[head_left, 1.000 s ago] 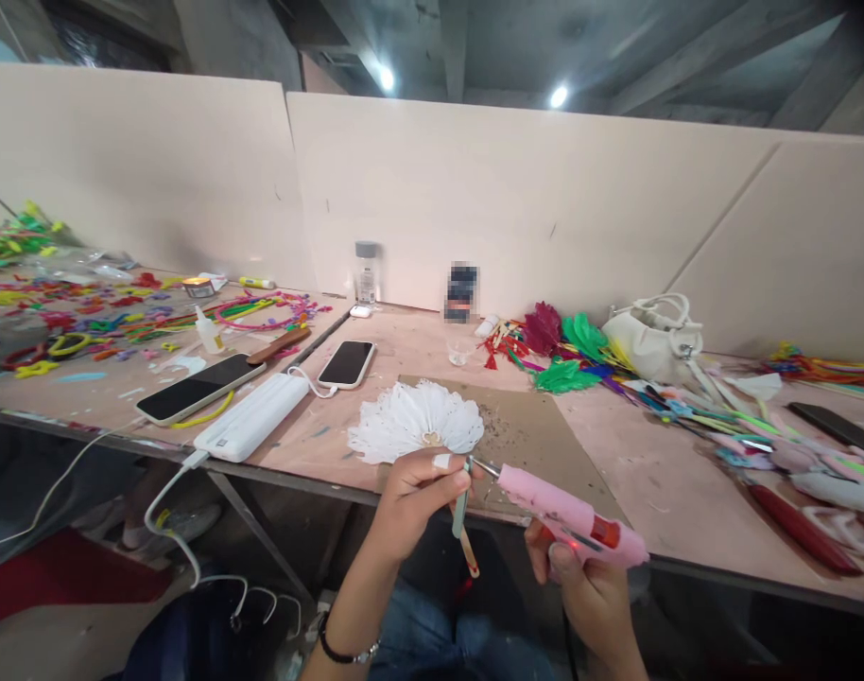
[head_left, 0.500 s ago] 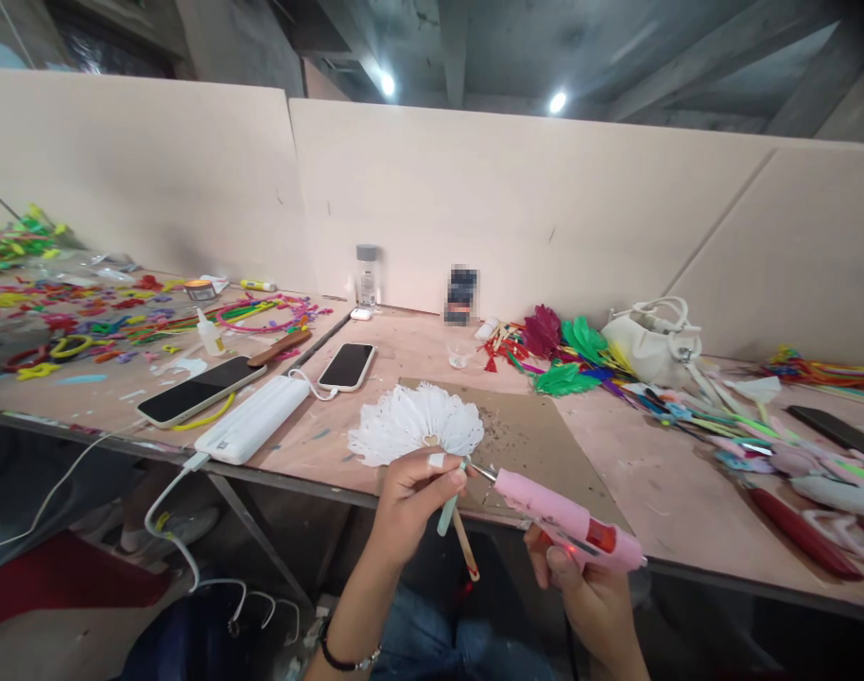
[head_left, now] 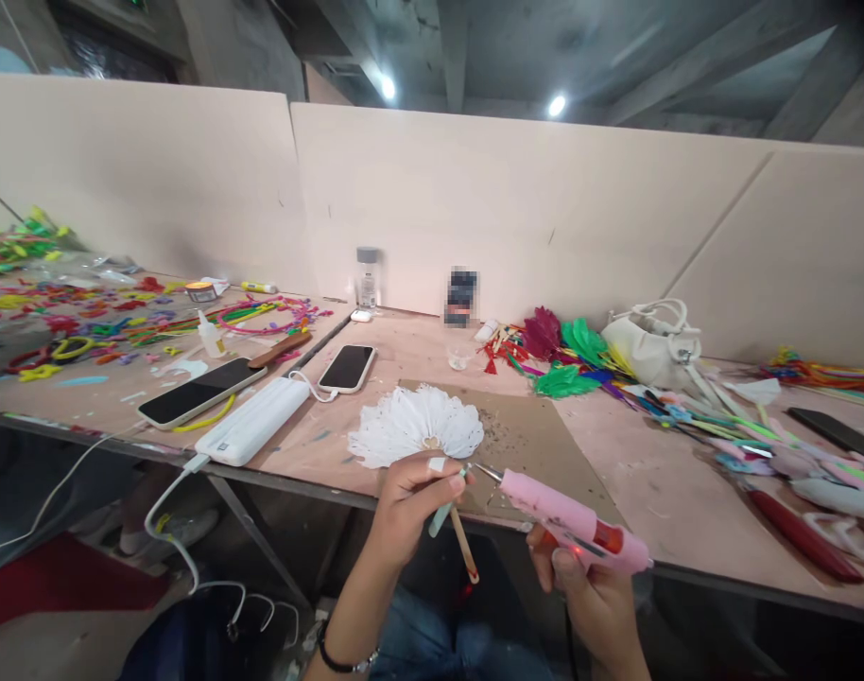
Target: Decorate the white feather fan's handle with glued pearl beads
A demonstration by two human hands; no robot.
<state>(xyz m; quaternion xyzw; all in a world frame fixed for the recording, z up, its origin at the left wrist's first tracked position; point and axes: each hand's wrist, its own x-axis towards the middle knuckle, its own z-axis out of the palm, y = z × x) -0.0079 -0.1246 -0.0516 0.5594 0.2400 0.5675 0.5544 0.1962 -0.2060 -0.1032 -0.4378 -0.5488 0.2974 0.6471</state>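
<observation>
My left hand is closed, with the thumb and forefinger pinching a pale green strip that hangs below the fingers. A white tape wraps one of its fingers. My right hand grips a pink glue gun, its metal nozzle pointing left, just short of the left fingertips. Behind the left hand lies a white fan with ruffled, feather-like edges. Its wooden handle sticks out past the table's front edge, partly hidden by the hand. Under the fan is a brown board with dark specks on it.
A white power bank and two phones lie to the left, with a cable hanging off the edge. Coloured feathers, a white handbag and red-handled pliers are on the right.
The glue gun has shifted slightly right and down, its nozzle now a little apart from my left fingertips. The pale green strip has swung a bit to the left.
</observation>
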